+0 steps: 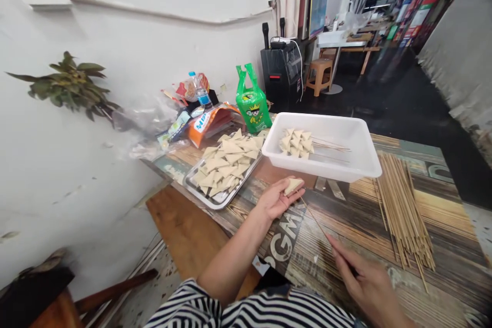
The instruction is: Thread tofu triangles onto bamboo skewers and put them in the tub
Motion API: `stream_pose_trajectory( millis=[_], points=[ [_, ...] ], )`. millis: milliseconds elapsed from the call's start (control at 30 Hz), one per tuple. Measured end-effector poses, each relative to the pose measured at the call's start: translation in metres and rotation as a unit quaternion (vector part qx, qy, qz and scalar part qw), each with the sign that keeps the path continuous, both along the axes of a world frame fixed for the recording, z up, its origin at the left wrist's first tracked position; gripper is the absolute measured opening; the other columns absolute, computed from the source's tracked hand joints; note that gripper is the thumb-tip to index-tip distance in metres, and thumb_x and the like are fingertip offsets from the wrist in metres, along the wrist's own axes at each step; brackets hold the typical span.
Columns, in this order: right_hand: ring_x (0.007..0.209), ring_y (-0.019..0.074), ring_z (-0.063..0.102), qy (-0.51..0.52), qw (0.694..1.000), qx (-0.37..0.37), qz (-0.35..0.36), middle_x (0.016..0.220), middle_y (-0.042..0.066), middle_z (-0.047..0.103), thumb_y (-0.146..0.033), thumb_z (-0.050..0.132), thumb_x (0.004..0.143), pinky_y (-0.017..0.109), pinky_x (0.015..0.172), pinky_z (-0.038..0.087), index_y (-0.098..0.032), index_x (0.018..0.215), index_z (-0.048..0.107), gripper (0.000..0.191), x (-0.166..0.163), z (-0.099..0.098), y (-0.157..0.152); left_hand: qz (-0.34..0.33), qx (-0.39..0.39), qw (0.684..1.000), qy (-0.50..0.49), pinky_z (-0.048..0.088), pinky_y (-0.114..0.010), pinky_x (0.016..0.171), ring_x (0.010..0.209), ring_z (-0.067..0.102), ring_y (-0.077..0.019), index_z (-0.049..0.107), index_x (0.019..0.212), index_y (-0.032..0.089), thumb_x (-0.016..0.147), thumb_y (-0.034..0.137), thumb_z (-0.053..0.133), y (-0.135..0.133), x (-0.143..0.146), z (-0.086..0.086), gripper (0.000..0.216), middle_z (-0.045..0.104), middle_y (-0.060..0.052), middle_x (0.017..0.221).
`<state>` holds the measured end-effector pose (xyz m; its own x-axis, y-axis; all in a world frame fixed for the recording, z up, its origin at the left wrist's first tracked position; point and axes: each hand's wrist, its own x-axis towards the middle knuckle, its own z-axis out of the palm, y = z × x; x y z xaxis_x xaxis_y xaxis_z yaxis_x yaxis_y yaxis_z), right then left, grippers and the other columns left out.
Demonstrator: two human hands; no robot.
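My left hand [277,201] is closed around a pale triangular piece [293,186] that looks like tofu, over the table in front of the white tub. Pinched in my right hand [359,271] is the lower end of a thin bamboo skewer [315,220], which slants up to the left. Its upper tip meets the triangle or lies right beside it; I cannot tell how far it goes in. Left of my hands, a metal tray [217,204] is heaped with loose pale triangles [230,159]. The white plastic tub [326,168] holds triangles on skewers [298,142].
A pile of bamboo skewers [405,210] lies at the right of the wood-patterned table [446,215]. Behind the tray are a green bag [253,105], an orange package [209,123] and a water bottle [200,91]. A black speaker [282,72] stands beyond the table.
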<state>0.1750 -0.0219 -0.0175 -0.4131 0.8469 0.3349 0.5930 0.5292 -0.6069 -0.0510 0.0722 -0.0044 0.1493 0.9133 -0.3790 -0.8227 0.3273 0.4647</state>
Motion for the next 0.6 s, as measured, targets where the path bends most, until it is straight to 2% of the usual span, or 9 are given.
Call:
stream_pose_trajectory(
  millis=[300, 600],
  points=[
    [0.071, 0.0136, 0.068, 0.003, 1.0, -0.021, -0.007, 0.097, 0.003, 0.069, -0.025, 0.047, 0.084, 0.019, 0.062, 0.053, -0.022, 0.118, 0.055, 0.034, -0.0009, 0.0058, -0.0008, -0.004, -0.012, 1.0, -0.002, 0.043, -0.042, 0.092, 0.101, 0.056, -0.0271, 0.058, 0.089, 0.004, 0.08, 0.011, 0.05, -0.003, 0.0029, 0.0057, 0.014, 0.064, -0.016, 0.094],
    [0.072, 0.0131, 0.068, 0.011, 0.999, -0.036, -0.005, 0.099, 0.005, 0.068, -0.025, 0.047, 0.085, 0.017, 0.06, 0.053, -0.02, 0.117, 0.055, 0.033, -0.0015, 0.0053, -0.0023, -0.003, -0.021, 1.0, 0.0, 0.043, -0.042, 0.091, 0.099, 0.057, -0.0267, 0.059, 0.088, 0.003, 0.079, 0.009, 0.051, -0.0038, 0.0031, 0.0075, 0.013, 0.064, -0.017, 0.094]
  ],
)
